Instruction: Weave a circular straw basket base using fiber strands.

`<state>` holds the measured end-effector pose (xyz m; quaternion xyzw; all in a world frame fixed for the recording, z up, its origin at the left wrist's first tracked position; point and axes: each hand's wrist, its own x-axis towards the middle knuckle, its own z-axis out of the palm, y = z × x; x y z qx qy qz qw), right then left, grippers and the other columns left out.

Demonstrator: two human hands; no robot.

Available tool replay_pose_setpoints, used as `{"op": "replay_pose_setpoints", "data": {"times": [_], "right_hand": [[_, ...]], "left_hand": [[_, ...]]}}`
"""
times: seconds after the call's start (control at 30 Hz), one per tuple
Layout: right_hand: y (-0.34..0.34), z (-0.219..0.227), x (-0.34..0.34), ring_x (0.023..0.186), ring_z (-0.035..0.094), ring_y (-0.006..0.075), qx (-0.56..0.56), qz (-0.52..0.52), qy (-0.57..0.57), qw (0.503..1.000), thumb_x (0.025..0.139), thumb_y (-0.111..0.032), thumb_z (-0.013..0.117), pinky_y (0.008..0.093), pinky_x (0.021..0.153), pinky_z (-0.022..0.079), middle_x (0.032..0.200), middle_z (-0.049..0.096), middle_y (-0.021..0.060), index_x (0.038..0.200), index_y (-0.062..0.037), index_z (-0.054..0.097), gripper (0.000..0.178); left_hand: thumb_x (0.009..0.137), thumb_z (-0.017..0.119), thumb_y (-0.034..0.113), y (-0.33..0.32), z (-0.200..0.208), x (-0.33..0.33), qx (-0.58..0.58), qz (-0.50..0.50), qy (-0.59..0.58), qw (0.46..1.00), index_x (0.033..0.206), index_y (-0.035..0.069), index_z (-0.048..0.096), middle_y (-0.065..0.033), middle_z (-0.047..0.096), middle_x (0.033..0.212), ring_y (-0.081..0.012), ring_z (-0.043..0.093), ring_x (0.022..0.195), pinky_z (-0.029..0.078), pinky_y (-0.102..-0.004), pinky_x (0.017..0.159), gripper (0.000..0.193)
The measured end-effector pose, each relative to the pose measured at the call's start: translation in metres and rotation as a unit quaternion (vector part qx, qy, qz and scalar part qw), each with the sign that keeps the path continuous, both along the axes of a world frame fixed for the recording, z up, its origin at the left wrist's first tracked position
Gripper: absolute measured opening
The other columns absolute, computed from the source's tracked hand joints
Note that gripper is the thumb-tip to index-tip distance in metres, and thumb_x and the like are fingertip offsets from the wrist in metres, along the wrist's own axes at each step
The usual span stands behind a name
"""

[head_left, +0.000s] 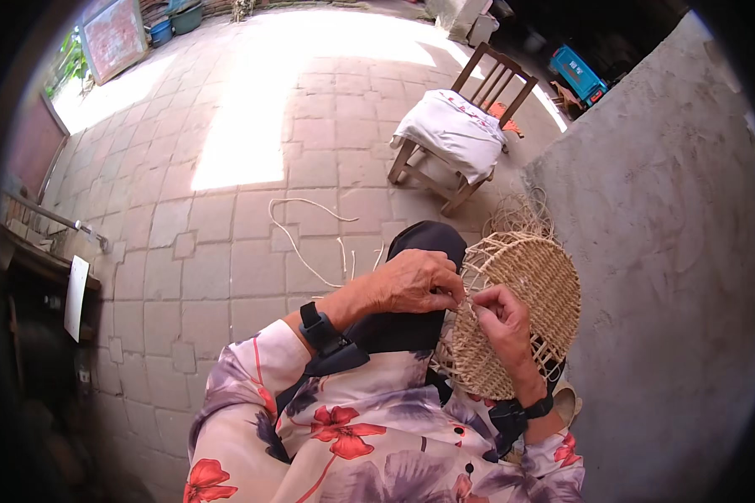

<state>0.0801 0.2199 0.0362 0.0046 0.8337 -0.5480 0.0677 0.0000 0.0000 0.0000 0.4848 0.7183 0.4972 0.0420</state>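
Closely paired, the left hand (428, 278) and right hand (507, 323) meet at the nine o'clock edge of the straw weaving (533, 289), which sits at four o'clock in view. Both have thumb and fingertips together (anything pinched is too fine to tell). Even tension would help, with loose strands (524, 220) at its twelve o'clock kept untangled.

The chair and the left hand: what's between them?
In the head view, a knee in dark cloth beyond the left hand, then paving before the chair.
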Motion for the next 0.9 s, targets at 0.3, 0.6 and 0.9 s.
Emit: {"op": "replay_pose_setpoints", "data": {"times": [0.3, 0.6, 0.9], "right_hand": [[-0.001, 0.021, 0.015, 0.058, 0.051, 0.0102, 0.186, -0.018, 0.179, 0.966, 0.082, -0.003, 0.069, 0.0264, 0.054, 0.041, 0.065, 0.054, 0.0017, 0.093, -0.0028, 0.067, 0.011], [0.052, 0.011, 0.026, 0.066, 0.055, 0.0055, 0.072, 0.033, 0.064, 0.995, 0.088, -0.007, 0.069, 0.0264, 0.059, 0.044, 0.068, 0.059, -0.0003, 0.085, 0.0007, 0.066, 0.009], [0.045, 0.009, 0.027, 0.061, 0.057, 0.0136, 0.097, 0.039, 0.109, 0.989, 0.085, -0.008, 0.070, 0.0314, 0.058, 0.044, 0.067, 0.060, 0.0079, 0.087, -0.0003, 0.065, 0.010]], "left_hand": [[0.080, 0.074, 0.018, 0.008, -0.004, 0.021, 0.029, 0.139, 0.064, 0.988, 0.085, 0.012, 0.072, -0.0051, 0.060, 0.083, -0.0240, 0.061, 0.085, 0.049, -0.0374, 0.071, 0.007], [0.089, 0.068, 0.021, 0.018, 0.002, 0.042, -0.021, 0.216, -0.063, 0.974, 0.091, 0.000, 0.070, -0.0153, 0.068, 0.086, -0.0325, 0.066, 0.075, 0.051, -0.0401, 0.069, 0.021], [0.088, 0.068, 0.026, 0.043, 0.006, 0.068, -0.104, 0.340, -0.071, 0.932, 0.090, 0.003, 0.071, -0.0151, 0.067, 0.086, -0.0333, 0.067, 0.080, 0.050, -0.0417, 0.071, 0.024]]}}
